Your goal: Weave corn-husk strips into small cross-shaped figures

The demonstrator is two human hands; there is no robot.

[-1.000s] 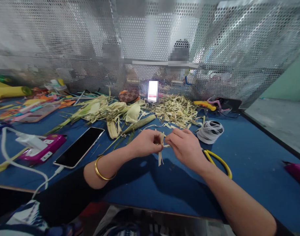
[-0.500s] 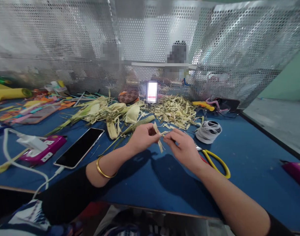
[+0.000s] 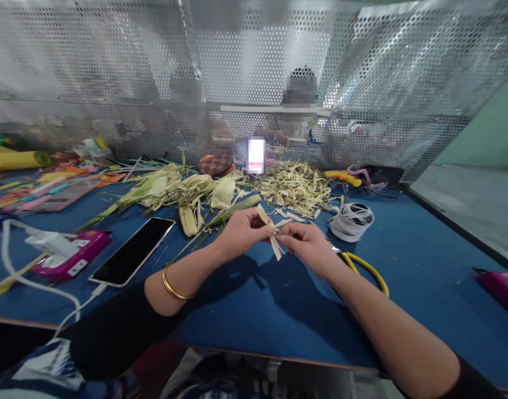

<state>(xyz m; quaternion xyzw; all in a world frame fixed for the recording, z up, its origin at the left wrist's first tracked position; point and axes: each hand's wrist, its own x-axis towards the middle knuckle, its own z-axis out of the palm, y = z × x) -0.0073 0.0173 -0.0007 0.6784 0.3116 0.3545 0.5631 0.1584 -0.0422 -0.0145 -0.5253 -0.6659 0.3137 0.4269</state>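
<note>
Pale corn husk strips (image 3: 275,247) are gathered between my two hands, crossing at the fingertips. My left hand (image 3: 244,231), with a gold bangle on its wrist, pinches them where they cross. The fingers of my right hand (image 3: 306,244) are closed at the right side of the same strips; the exact spot they grip is partly hidden. Both hands are above the blue table (image 3: 237,316). Beside my right hand lie yellow-handled scissors (image 3: 376,271), partly covered by it, and a roll of white cord (image 3: 351,223).
Beyond my hands lie a heap of husk scraps (image 3: 298,185) and larger corn husks (image 3: 158,191). On the left are a phone (image 3: 133,252) on a white cable and a magenta power strip (image 3: 73,260). A perforated metal screen (image 3: 254,61) stands behind, with a lit phone (image 3: 256,155) before it.
The husk strips have turned slightly and their lower ends are spread apart. My right hand has shifted a little and its fingers are bent closer around the strips.
</note>
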